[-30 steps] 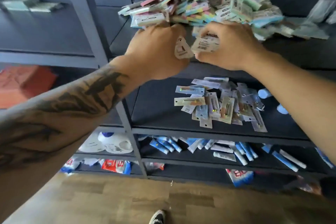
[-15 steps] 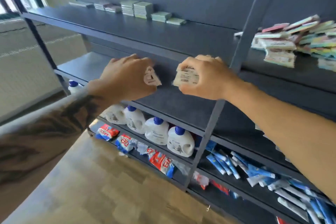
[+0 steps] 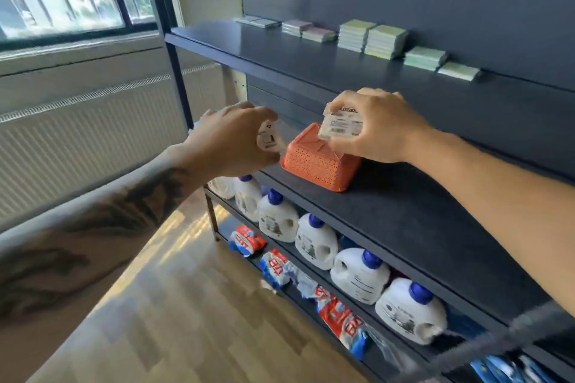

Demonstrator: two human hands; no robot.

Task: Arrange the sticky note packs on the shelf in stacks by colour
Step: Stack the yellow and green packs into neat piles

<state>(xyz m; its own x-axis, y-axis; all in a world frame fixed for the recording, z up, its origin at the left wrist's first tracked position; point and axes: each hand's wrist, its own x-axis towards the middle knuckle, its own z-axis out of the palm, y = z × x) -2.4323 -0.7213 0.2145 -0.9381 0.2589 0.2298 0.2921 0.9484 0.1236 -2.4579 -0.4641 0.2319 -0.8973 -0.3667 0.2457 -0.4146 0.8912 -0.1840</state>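
My right hand (image 3: 378,126) grips a sticky note pack (image 3: 340,126), its barcode label facing me, just above an orange perforated basket (image 3: 320,165). My left hand (image 3: 231,138) is closed on a small white packaging tab (image 3: 268,139), held to the left of the basket. On the upper dark shelf (image 3: 311,62) stand sorted stacks along the back: grey-white packs (image 3: 256,21), pink packs (image 3: 308,30), tall yellow-green stacks (image 3: 371,37) and low green stacks (image 3: 441,64).
The orange basket rests on the middle shelf (image 3: 420,221). Below it stand white detergent bottles (image 3: 359,274) with blue caps. Red and blue pouches (image 3: 339,317) lie on the lowest shelf. A radiator (image 3: 77,140) and window are at the left, over wooden floor (image 3: 193,314).
My view has swung left, away from the mixed pile of packs. Both hands kept their hold and moved along the shelf unit to the orange basket, nearer the sorted stacks.
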